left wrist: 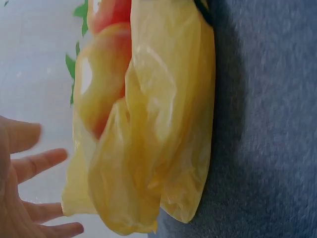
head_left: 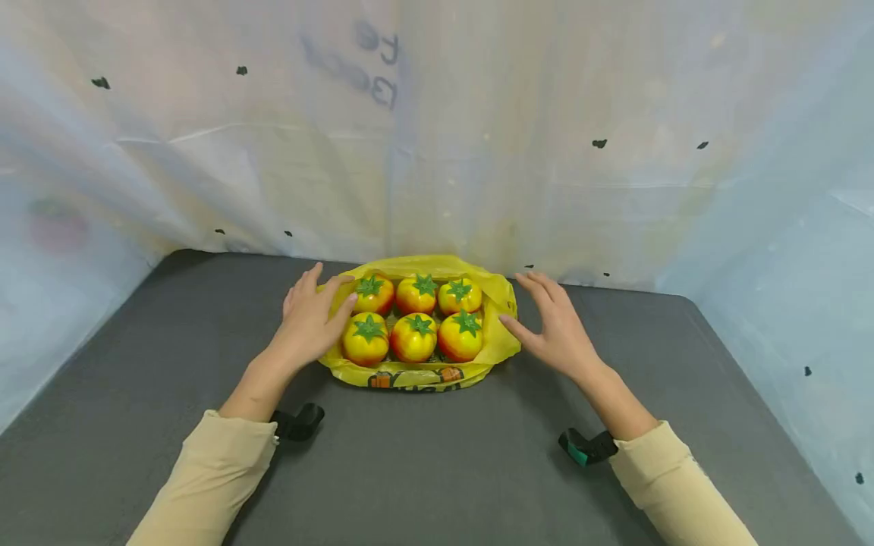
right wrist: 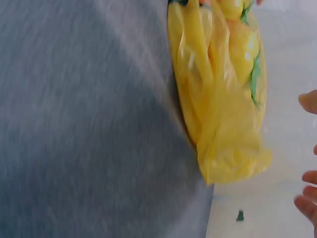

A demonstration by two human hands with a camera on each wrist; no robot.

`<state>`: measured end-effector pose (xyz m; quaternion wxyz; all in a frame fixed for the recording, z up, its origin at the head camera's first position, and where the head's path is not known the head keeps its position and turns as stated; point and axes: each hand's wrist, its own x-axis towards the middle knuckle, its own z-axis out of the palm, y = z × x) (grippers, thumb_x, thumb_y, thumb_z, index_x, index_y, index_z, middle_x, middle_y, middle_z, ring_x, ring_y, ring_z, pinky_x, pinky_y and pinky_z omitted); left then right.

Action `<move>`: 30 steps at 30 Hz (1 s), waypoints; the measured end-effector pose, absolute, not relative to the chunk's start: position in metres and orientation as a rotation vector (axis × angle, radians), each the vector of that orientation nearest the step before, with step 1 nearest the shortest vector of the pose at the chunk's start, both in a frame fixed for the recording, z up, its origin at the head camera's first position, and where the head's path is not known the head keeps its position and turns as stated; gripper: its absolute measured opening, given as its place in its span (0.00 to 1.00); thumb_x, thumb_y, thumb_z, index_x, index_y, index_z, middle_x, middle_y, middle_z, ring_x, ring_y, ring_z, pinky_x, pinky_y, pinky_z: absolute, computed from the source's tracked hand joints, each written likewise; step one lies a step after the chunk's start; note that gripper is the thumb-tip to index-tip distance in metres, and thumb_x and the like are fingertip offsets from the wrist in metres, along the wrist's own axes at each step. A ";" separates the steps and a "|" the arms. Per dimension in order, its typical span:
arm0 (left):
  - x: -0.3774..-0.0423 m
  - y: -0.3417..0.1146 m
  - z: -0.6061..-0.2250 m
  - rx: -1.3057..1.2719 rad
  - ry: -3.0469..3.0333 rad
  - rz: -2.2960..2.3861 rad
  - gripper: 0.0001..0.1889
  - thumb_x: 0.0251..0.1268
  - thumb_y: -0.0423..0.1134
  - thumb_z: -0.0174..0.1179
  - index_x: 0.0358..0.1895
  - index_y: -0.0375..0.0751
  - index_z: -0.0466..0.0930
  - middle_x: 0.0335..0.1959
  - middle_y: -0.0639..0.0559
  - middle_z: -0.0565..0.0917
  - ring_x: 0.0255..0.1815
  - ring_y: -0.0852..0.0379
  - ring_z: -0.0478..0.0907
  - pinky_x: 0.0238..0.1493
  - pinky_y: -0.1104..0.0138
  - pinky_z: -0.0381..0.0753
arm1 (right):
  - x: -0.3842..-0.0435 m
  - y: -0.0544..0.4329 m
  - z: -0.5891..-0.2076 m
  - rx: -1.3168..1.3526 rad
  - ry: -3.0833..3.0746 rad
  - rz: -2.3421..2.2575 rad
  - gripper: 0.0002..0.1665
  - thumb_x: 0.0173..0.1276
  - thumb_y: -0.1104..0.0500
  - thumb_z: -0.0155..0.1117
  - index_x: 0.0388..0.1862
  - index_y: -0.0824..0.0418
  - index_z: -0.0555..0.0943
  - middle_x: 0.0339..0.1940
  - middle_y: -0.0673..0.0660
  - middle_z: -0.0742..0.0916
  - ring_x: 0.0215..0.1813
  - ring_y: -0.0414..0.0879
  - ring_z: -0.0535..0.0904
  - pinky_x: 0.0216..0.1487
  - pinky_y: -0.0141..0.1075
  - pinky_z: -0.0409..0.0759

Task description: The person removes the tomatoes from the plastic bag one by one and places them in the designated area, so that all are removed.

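Note:
A yellow plastic bag point(head_left: 416, 378), its rim spread wide, lies at the back middle of the table. Inside it sit several yellow-and-red tomatoes point(head_left: 413, 338) with green star-shaped tops, in two rows. My left hand point(head_left: 305, 315) is at the bag's left end, fingers spread, thumb and index tips overlapping its rim in the head view. On the other side my right hand point(head_left: 556, 326) hovers by the bag's right end, fingers extended and apart. Both palms face the bag. In the left wrist view the bag's crumpled end point(left wrist: 133, 173) hangs beside the fingers; neither hand grips anything.
The dark grey table point(head_left: 437, 470) reaches back to a whitish translucent sheet point(head_left: 492, 152) with black marks, which also closes off both sides. Black wrist straps with camera mounts point(head_left: 300, 422) sit under both wrists, near the tabletop.

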<state>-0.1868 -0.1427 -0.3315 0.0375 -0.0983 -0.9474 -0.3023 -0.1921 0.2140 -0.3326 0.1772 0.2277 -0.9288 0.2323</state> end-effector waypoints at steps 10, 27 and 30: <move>-0.186 -0.162 -0.335 -0.194 -2.899 -1.151 0.22 0.72 0.36 0.50 0.67 0.37 0.67 0.73 0.26 0.48 0.72 0.26 0.46 0.64 0.32 0.52 | -0.195 0.183 -0.340 0.802 -2.527 0.939 0.34 0.59 0.57 0.72 0.64 0.64 0.73 0.60 0.62 0.78 0.57 0.58 0.77 0.52 0.49 0.80; -0.192 -0.165 -0.343 -0.223 -2.937 -1.302 0.34 0.69 0.36 0.56 0.76 0.45 0.53 0.72 0.28 0.52 0.63 0.28 0.65 0.47 0.47 0.79 | -0.195 0.172 -0.353 0.811 -2.725 0.956 0.37 0.59 0.50 0.71 0.65 0.62 0.73 0.63 0.60 0.78 0.65 0.57 0.72 0.62 0.54 0.71; -0.192 -0.166 -0.344 -0.233 -2.923 -1.327 0.35 0.69 0.35 0.56 0.76 0.46 0.51 0.72 0.27 0.52 0.63 0.28 0.66 0.46 0.48 0.80 | -0.195 0.173 -0.355 0.829 -2.725 0.950 0.37 0.60 0.50 0.71 0.65 0.62 0.73 0.64 0.60 0.78 0.66 0.57 0.71 0.63 0.54 0.70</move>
